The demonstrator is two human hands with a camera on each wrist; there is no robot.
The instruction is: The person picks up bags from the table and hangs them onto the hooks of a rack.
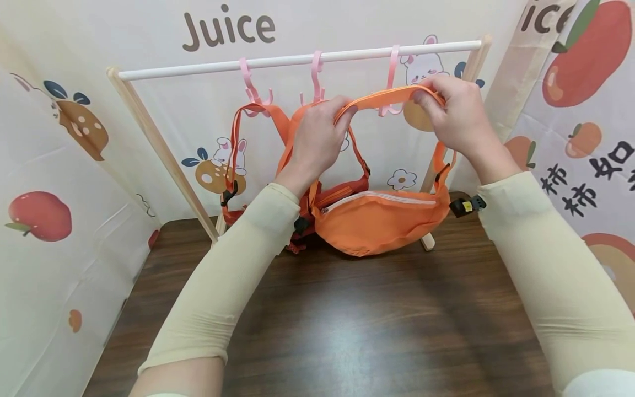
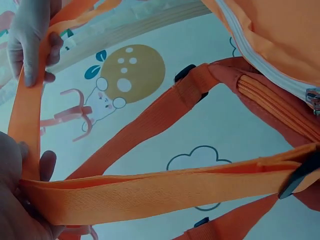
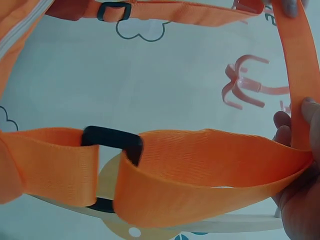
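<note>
An orange waist bag [image 1: 382, 223] with a white zipper hangs below both hands by its raised strap [image 1: 382, 99]. My left hand [image 1: 319, 135] pinches the left part of that strap between thumb and fingers. Farther right, my right hand [image 1: 456, 113] grips the strap too, and the stretch between them is pulled nearly straight. Behind this stretch is the right pink hook [image 1: 392, 71], its prongs bare in the right wrist view. A black slider [image 3: 112, 137] sits on the strap below my right hand. A black buckle [image 1: 466, 205] dangles at the bag's right end.
A white rail [image 1: 198, 69] on wooden legs [image 1: 159, 149] carries the hooks. Red-orange bags [image 1: 342, 190] hang from the left hook [image 1: 248, 82] and middle hook [image 1: 316, 71], partly behind my left arm. Below lies a dark wooden table [image 1: 372, 320]; printed cloth walls surround it.
</note>
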